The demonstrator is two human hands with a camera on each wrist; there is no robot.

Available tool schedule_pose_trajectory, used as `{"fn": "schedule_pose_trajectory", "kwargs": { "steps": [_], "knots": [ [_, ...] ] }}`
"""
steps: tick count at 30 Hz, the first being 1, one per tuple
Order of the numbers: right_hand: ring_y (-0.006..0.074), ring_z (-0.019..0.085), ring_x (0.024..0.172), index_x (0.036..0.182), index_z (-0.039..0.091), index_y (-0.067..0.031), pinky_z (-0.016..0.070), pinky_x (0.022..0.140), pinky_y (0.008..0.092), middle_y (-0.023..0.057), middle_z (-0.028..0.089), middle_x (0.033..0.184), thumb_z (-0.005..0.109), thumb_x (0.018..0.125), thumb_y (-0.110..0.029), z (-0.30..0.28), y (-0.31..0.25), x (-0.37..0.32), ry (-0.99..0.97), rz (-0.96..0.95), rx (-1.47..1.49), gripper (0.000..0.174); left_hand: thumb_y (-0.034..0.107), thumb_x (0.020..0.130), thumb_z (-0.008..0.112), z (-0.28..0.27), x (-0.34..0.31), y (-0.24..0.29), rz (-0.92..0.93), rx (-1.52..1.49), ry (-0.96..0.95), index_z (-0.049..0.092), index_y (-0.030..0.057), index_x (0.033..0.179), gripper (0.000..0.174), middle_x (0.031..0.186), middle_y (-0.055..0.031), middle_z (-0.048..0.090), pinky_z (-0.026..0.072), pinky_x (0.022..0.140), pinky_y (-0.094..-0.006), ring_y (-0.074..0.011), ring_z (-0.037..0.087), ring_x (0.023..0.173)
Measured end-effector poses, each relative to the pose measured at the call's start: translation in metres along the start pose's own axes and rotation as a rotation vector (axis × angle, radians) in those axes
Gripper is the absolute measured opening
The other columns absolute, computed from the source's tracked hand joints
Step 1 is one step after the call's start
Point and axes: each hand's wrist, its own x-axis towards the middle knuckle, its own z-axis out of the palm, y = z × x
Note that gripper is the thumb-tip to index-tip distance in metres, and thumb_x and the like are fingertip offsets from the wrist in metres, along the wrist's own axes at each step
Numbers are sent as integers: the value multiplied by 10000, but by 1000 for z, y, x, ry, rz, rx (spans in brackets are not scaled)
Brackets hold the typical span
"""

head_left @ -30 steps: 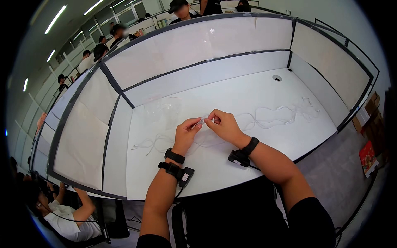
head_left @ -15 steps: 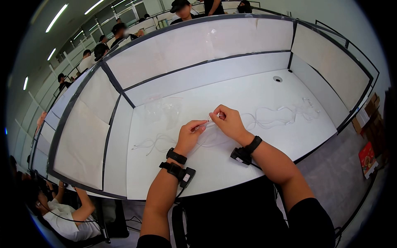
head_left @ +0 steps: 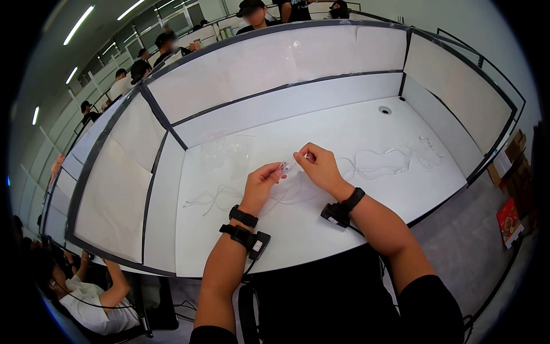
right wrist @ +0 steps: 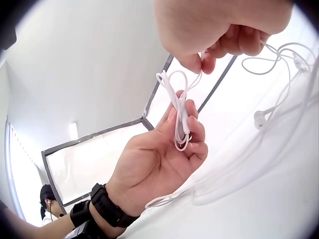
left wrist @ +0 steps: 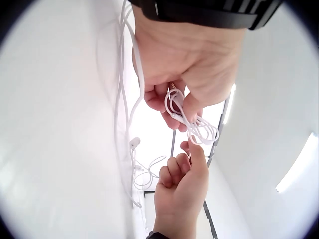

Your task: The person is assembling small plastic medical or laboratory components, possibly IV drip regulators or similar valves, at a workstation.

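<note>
My left hand (head_left: 261, 184) is raised over the middle of the desk, holding a small looped bundle of white earphone cable (right wrist: 182, 117) between thumb and fingers. A gold-tipped plug (left wrist: 173, 86) shows beside the loops in the left wrist view. Just to the right, my right hand (head_left: 322, 169) pinches a thin strand of the same cable between thumb and index finger, its other fingers curled in. That strand runs from the bundle up to the right fingertips in the right wrist view.
More white cables lie on the white desk (head_left: 344, 229), one group (head_left: 212, 198) at left and another (head_left: 381, 160) at right. A white earbud (right wrist: 259, 119) lies among them. Clear plastic bags (head_left: 226, 150) rest toward the back left. Low partition panels (head_left: 275, 57) enclose the desk.
The right hand has shifted slightly right and up, away from the left hand, drawing the strand along. My left hand has turned a little, with the looped bundle now showing at its fingertips.
</note>
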Motion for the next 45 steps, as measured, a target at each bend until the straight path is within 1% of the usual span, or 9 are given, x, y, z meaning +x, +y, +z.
{"fn": "schedule_pose_trajectory", "kwargs": {
  "steps": [4,11,15,18,21,24,30,36,45],
  "knots": [
    [102,437,516,828,631,-11,363,493,285,21,498,563,703,903,-243,0,0,0,-4,9,13,254,120,984,623,-1,1,-3,23,-56,11,643,-36,1231,292,1039,-72,707,480,793,-254,-120,640,907],
    [105,440,515,832,633,-9,366,494,287,24,501,565,701,901,-234,0,1,0,-8,8,7,244,146,1012,583,1,1,-1,30,-134,36,612,-18,1245,287,1053,-79,706,475,784,-256,-120,633,903],
    [114,449,515,833,635,-8,375,497,291,29,510,572,705,894,-234,0,2,0,-9,10,4,243,149,1018,576,-1,2,-2,1,-160,32,575,-7,1290,314,1093,-111,686,482,805,-277,-155,626,922],
    [119,458,516,830,636,-8,381,499,293,31,516,574,707,891,-235,-1,1,0,-8,5,-16,245,149,1016,578,-1,2,-4,-7,-191,81,587,-16,1276,308,1058,-104,702,496,762,-267,-148,658,883],
    [54,360,545,830,634,-15,304,500,263,-35,437,565,706,914,-216,0,1,0,3,-4,-3,229,149,1018,576,0,1,-1,-30,-208,117,581,-16,1281,311,1057,-116,699,507,751,-271,-161,668,869],
    [54,354,538,826,633,-17,298,495,265,-38,428,558,705,913,-217,0,2,0,-4,13,-2,230,150,1019,575,0,0,2,-42,-203,129,579,-13,1283,310,1052,-119,700,508,748,-270,-164,669,864],
    [54,351,534,825,632,-18,296,493,266,-40,422,553,705,910,-212,1,1,0,0,7,-13,224,152,1022,570,-4,4,-6,-33,-209,153,580,-7,1276,300,1040,-117,704,497,724,-264,-151,656,832],
    [59,366,542,822,631,-14,309,497,265,-29,439,563,708,906,-210,1,5,1,6,3,-17,227,167,1023,577,-3,3,-1,-62,-192,194,582,1,1276,302,1018,-99,704,480,680,-238,-113,595,748],
    [65,381,541,820,632,-10,322,499,268,-20,459,566,711,900,-209,-1,1,2,20,3,-26,229,181,1021,584,-4,3,-1,-61,-199,193,577,3,1280,314,1012,-92,699,465,658,-224,-99,579,737]
  ]
}}
